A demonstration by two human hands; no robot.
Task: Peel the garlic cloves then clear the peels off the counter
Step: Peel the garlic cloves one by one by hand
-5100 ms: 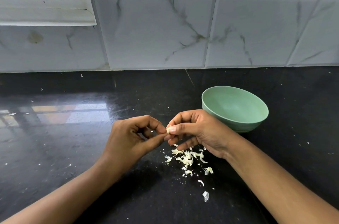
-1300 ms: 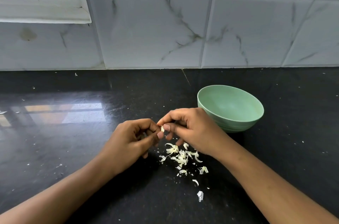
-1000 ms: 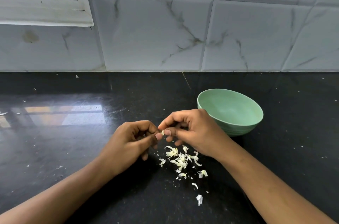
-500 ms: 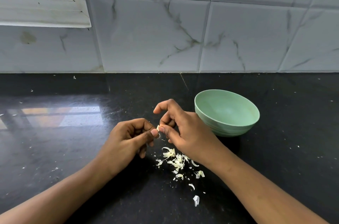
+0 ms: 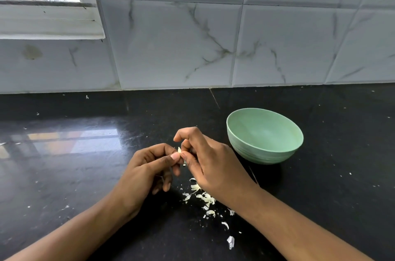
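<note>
Our left hand (image 5: 147, 173) and right hand (image 5: 211, 166) both pinch one small, pale garlic clove (image 5: 179, 150) above the glossy black counter (image 5: 85, 175). The right forefinger has just lifted away, so we judge skin is peeling off. Dry, curled, papery peels (image 5: 205, 198) lie scattered beneath, and a smooth green bowl (image 5: 265, 149) stands near.
</note>
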